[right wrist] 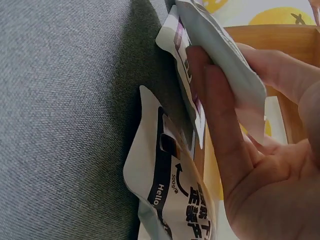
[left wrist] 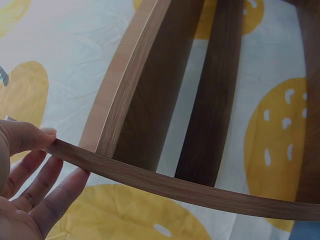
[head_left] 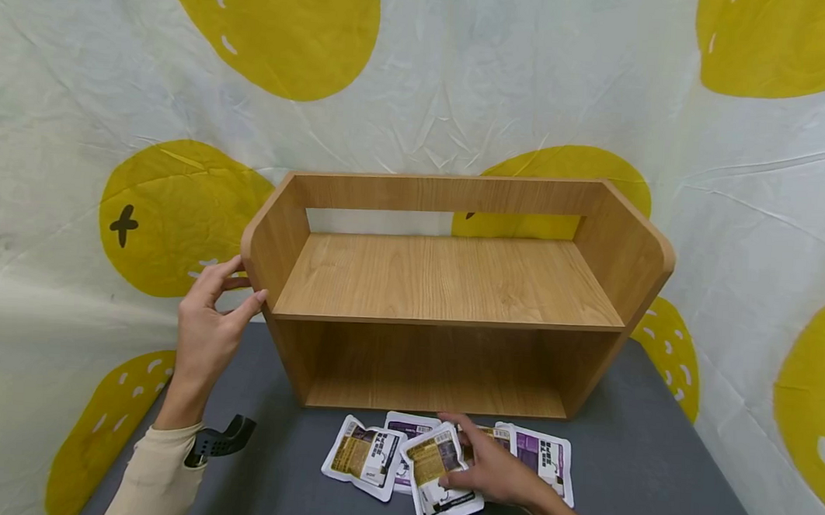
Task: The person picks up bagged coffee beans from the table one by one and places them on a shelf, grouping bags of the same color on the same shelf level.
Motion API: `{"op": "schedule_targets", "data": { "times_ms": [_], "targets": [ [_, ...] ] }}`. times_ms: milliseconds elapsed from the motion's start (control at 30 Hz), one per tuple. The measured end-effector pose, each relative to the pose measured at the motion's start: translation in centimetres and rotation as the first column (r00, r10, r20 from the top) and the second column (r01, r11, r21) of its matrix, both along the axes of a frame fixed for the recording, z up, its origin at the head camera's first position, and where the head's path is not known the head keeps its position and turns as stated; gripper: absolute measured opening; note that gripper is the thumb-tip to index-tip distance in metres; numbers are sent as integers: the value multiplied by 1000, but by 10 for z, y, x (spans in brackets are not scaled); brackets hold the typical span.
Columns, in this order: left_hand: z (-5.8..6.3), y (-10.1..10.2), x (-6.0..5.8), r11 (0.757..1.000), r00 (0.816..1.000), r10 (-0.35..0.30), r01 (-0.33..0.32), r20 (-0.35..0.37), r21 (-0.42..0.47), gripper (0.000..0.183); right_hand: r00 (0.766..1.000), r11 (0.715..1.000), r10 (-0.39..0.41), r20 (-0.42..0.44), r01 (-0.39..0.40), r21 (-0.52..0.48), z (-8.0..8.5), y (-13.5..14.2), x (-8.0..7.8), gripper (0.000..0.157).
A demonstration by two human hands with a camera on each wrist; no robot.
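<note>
A two-tier wooden shelf [head_left: 453, 279] stands on the grey table. My left hand [head_left: 209, 325] grips the front edge of its left side panel [left wrist: 150, 175], thumb on one face and fingertips on the other. In front of the shelf, my right hand [head_left: 502, 472] pinches a white foil pouch [head_left: 435, 488] with a gold-brown printed panel. The right wrist view shows the held pouch [right wrist: 230, 65] tilted up between thumb and fingers. Several similar pouches lie around it, including a gold-brown one [head_left: 363, 453] to the left and a purple one [head_left: 545, 459] to the right.
The grey cloth-covered table [head_left: 653, 472] extends to both sides of the shelf. Behind hangs a white curtain [head_left: 422, 79] with large yellow shapes. A black band [head_left: 221, 438] sits on the left wrist. Both shelf tiers face forward.
</note>
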State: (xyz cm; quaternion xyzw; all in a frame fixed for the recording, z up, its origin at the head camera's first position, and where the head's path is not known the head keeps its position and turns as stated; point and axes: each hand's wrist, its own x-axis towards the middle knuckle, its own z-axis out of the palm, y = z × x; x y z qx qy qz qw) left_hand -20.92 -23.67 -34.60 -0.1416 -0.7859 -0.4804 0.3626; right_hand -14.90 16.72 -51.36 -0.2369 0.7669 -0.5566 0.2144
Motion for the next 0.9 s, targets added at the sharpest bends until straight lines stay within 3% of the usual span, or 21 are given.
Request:
{"op": "schedule_targets", "data": {
  "times_ms": [167,433,733,900],
  "targets": [
    [0,0,0,1000,1000,3,-3,4,1,64,997,988,-20,72,30,-149,-3,3,-2,94],
    [1,1,0,1000,1000,-3,3,5,7,64,991,962,-53,121,83,-259,1,3,0,97],
    [1,1,1,1000,1000,4,-4,8,-1,64,980,971,-193,50,198,-131,10,2,4,75],
    [2,1,1,1000,1000,6,-6,9,0,63,980,972,-166,105,181,-148,23,4,6,79]
  ]
}}
